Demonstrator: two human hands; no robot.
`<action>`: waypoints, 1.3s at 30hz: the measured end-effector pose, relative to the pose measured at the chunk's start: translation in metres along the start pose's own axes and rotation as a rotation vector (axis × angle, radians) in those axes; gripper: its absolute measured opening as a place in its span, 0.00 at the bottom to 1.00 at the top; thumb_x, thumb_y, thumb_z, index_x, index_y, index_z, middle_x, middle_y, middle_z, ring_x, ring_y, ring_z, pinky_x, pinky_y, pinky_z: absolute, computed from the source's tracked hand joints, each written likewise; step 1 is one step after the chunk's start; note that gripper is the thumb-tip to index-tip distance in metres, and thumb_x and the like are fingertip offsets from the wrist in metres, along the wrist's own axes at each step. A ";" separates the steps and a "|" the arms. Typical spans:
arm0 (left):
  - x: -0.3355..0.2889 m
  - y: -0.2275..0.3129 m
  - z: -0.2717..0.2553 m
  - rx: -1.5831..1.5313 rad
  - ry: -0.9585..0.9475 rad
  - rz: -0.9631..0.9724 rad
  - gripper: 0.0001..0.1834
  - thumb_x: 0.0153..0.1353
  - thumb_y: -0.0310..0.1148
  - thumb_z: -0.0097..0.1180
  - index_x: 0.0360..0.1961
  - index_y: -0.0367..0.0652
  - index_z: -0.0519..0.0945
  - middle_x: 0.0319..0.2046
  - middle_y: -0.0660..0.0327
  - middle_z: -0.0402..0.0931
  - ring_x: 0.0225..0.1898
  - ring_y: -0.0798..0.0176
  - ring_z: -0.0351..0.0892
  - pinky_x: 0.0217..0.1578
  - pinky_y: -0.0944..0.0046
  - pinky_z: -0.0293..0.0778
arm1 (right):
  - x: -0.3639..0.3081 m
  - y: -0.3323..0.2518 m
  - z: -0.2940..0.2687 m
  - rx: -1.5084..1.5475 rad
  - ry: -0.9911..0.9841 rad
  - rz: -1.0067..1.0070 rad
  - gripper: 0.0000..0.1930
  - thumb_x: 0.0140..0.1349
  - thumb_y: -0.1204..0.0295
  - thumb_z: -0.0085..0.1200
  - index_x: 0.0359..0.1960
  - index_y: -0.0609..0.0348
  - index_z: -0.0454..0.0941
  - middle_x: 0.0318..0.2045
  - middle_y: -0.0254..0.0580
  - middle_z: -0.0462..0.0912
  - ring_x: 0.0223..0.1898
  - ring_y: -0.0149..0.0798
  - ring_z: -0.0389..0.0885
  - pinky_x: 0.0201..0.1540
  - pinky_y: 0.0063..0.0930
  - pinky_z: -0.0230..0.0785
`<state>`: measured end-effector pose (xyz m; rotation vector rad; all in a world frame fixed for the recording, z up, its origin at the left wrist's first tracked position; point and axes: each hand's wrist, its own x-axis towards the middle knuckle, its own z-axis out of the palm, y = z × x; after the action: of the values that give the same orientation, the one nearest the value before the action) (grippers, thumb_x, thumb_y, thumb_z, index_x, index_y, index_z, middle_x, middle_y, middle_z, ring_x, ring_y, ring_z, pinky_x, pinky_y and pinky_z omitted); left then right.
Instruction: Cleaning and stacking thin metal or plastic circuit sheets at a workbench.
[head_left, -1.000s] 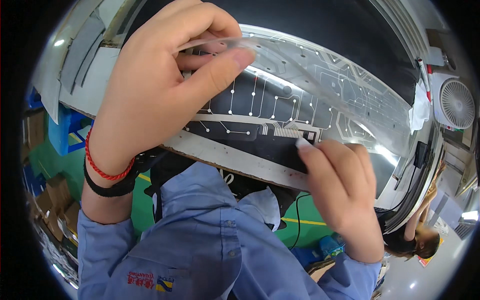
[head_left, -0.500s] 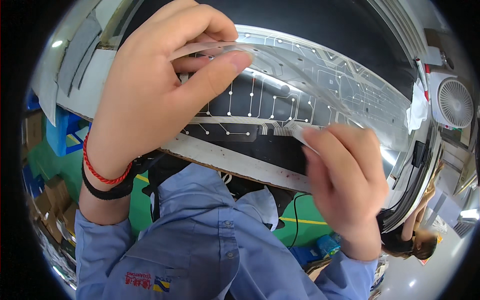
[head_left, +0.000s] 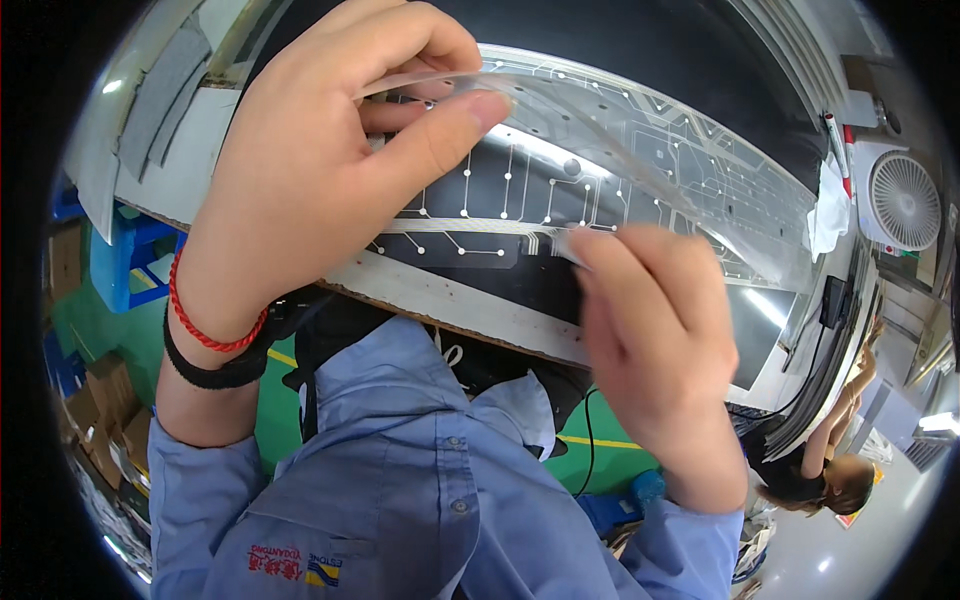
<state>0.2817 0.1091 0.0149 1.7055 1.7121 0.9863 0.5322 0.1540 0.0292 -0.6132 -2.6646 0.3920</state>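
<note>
Silver traces run across the printed sheet (head_left: 490,195), which lies over the black surface (head_left: 700,75) of the desk (head_left: 430,295) in front of the person. Above the sheet's left end, the left hand (head_left: 330,165) pinches the edge of a clear film (head_left: 605,135) between thumb and fingers, so that the film bows up off the traces and slopes down toward the sheet's right end. Whether this film is a separate layer or a fold of the sheet itself, I cannot tell. At the sheet's near edge, the right hand (head_left: 660,310) has its fingers drawn narrow together beside the fine parallel lines (head_left: 538,244); motion blur hides whether anything small and pale is pinched there or only a nail shows. Beyond the sheet's right end are a crumpled white cloth (head_left: 828,215) and a fan (head_left: 903,200).

The likeliest trouble is a crease: the film bends sharply at the left thumb, and a tighter pinch could mark it. Should that pinch slip, the film could drop askew onto the traces. Careless rubbing by the right fingertips could scratch the fine lines or nudge the sheet sideways, and a breeze from the fan, if running, might flutter the raised film.
</note>
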 end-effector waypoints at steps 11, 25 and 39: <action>0.002 0.000 0.003 0.015 0.009 0.008 0.10 0.67 0.26 0.57 0.47 0.34 0.78 0.44 0.61 0.72 0.46 0.68 0.75 0.41 0.73 0.77 | -0.009 -0.001 0.000 -0.026 0.083 0.023 0.21 0.44 0.87 0.62 0.44 0.70 0.81 0.38 0.50 0.80 0.34 0.49 0.79 0.36 0.38 0.74; 0.000 -0.002 0.002 -0.061 -0.020 -0.048 0.10 0.69 0.28 0.55 0.47 0.33 0.77 0.44 0.61 0.71 0.47 0.70 0.73 0.43 0.73 0.74 | -0.029 -0.007 -0.008 0.034 0.079 0.258 0.22 0.43 0.87 0.62 0.45 0.68 0.82 0.39 0.52 0.80 0.36 0.51 0.80 0.39 0.39 0.75; -0.001 0.001 0.002 0.014 -0.002 -0.052 0.11 0.70 0.30 0.55 0.48 0.34 0.77 0.45 0.62 0.71 0.46 0.70 0.72 0.40 0.74 0.72 | -0.002 -0.009 0.016 0.096 0.163 0.171 0.23 0.41 0.85 0.63 0.44 0.68 0.82 0.36 0.50 0.79 0.35 0.49 0.80 0.36 0.37 0.75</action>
<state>0.2842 0.1086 0.0141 1.6612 1.7572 0.9517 0.5239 0.1428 0.0180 -0.8102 -2.4316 0.4924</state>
